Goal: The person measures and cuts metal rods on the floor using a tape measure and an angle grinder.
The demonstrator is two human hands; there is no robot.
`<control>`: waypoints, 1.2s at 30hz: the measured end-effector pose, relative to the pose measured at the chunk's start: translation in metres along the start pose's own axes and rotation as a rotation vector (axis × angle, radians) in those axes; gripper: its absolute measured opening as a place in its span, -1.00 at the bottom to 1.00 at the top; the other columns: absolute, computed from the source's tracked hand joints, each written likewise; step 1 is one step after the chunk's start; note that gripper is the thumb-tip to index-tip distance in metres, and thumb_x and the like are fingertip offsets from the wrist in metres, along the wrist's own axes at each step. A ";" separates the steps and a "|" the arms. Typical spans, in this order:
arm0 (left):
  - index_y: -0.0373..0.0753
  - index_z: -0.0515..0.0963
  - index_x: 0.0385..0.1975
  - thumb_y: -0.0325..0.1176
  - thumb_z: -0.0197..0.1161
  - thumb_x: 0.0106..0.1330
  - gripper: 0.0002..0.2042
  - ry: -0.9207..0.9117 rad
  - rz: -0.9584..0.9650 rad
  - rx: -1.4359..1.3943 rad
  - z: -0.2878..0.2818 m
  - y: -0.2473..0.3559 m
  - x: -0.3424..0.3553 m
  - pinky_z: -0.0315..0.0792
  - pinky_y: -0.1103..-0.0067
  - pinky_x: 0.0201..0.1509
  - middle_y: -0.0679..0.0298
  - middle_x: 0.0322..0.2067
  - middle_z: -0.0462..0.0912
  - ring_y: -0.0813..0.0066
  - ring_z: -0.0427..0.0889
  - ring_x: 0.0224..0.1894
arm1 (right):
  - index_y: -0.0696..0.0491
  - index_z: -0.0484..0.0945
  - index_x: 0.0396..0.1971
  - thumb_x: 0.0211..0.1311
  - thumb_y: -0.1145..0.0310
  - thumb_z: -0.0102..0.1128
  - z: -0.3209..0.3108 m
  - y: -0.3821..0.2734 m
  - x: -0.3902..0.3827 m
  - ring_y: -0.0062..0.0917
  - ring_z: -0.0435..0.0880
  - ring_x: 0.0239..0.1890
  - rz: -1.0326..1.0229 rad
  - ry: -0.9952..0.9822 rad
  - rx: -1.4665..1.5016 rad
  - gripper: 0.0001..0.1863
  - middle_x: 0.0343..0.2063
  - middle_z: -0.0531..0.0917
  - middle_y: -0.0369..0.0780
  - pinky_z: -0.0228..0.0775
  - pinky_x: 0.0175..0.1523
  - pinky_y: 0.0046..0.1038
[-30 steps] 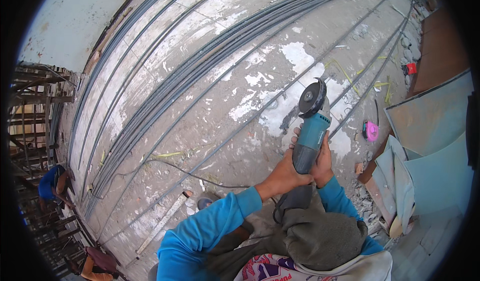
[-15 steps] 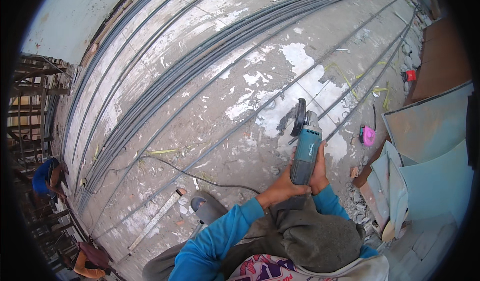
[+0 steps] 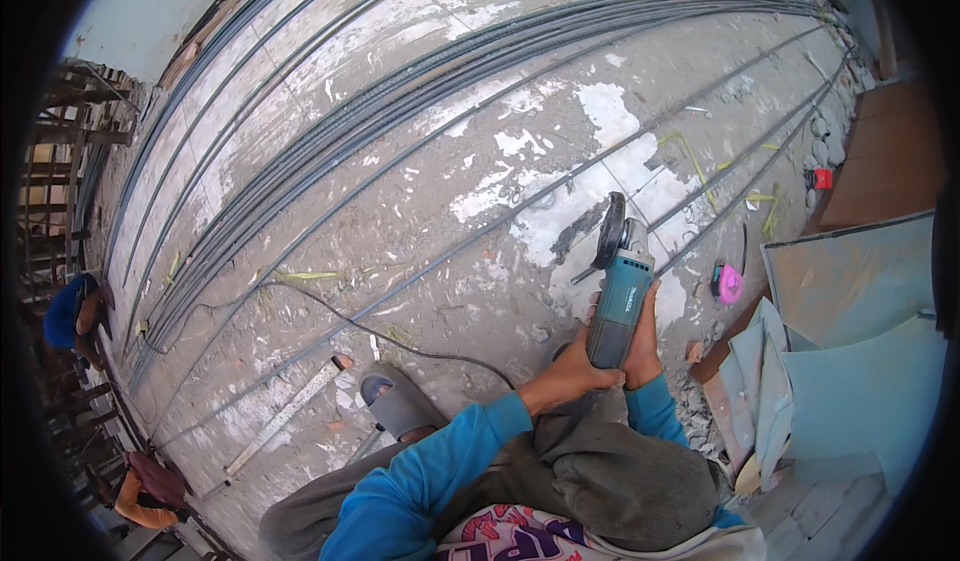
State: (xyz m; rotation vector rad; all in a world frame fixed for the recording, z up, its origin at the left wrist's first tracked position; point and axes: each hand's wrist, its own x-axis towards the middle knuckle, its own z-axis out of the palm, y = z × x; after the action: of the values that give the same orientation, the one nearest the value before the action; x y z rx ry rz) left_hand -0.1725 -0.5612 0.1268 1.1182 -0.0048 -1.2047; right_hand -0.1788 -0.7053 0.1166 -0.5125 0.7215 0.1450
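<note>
A teal and black angle grinder (image 3: 624,291) is held in both hands above the floor, its dark disc and guard (image 3: 608,231) pointing away from me. My left hand (image 3: 572,371) is closed round the rear of its body. Along its right side, my right hand (image 3: 645,346) grips it too, the fingers partly hidden. Just beyond the tool lie ribbed steel bars (image 3: 700,189), one with its end near the disc; I cannot tell whether they touch. From behind my left hand, a black cord (image 3: 400,347) runs left across the floor.
Beyond, a bundle of long steel bars (image 3: 470,61) crosses the concrete. A pink tape measure (image 3: 729,283) and a red object (image 3: 819,178) lie right, beside leaning sheets (image 3: 860,281). A pale straight strip (image 3: 285,416) lies near my sandalled foot (image 3: 398,403). Two people (image 3: 70,311) are at far left.
The view has shifted slightly, and more of my sandalled foot shows. The grinder sits a little lower and further right in the picture, still in both hands.
</note>
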 end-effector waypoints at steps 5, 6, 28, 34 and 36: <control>-0.42 0.15 0.15 -0.22 0.47 -0.03 -0.20 0.234 -0.080 0.514 -0.007 -0.003 0.021 0.49 0.36 0.00 -0.09 -0.03 0.48 0.06 0.60 -0.04 | 0.12 0.47 -0.06 0.33 -0.12 0.13 0.008 -0.004 0.010 -0.51 0.63 -0.30 -0.198 0.175 -0.432 -0.45 -0.33 0.60 -0.25 0.53 -0.16 -0.43; -0.42 0.15 0.15 -0.22 0.47 -0.03 -0.20 0.241 -0.075 0.498 -0.006 -0.002 0.023 0.49 0.36 0.00 -0.09 -0.03 0.48 0.06 0.60 -0.04 | 0.12 0.46 -0.08 0.27 0.06 0.26 0.013 0.002 0.013 -0.56 0.61 -0.31 -0.287 0.206 -0.489 -0.56 -0.32 0.59 -0.28 0.50 -0.16 -0.46; -0.32 0.33 0.19 0.02 0.23 0.27 -0.37 1.162 0.291 1.279 -0.281 -0.020 -0.076 -0.05 0.07 0.40 -0.01 0.24 0.26 0.01 0.13 0.36 | 0.28 0.38 -0.02 -0.21 0.12 0.47 0.059 -0.112 0.106 -0.12 0.69 -0.17 -0.337 0.271 -1.944 -0.23 -0.24 0.66 0.06 0.51 -0.03 -0.26; -0.26 0.27 0.27 0.08 0.24 0.24 -0.29 1.160 0.233 1.304 -0.275 -0.022 -0.074 -0.14 0.06 0.46 0.06 0.35 0.16 0.01 0.01 0.44 | 0.24 0.36 0.02 -0.16 0.10 0.45 0.060 -0.099 0.106 -0.05 0.67 -0.12 -0.306 0.346 -2.064 -0.23 -0.20 0.66 0.08 0.49 0.00 -0.21; -0.24 0.26 0.28 0.09 0.26 0.22 -0.28 1.155 0.221 1.308 -0.276 -0.021 -0.075 -0.14 0.07 0.47 0.08 0.35 0.17 0.01 0.00 0.44 | 0.22 0.36 0.02 -0.16 0.10 0.45 0.060 -0.096 0.105 -0.04 0.67 -0.11 -0.301 0.379 -2.087 -0.23 -0.19 0.66 0.08 0.49 0.00 -0.20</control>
State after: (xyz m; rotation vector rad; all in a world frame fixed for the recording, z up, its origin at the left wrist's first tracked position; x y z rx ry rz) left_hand -0.0710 -0.3186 0.0137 2.7345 -0.0358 -0.0640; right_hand -0.0366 -0.7640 0.1232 -2.6731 0.6134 0.5159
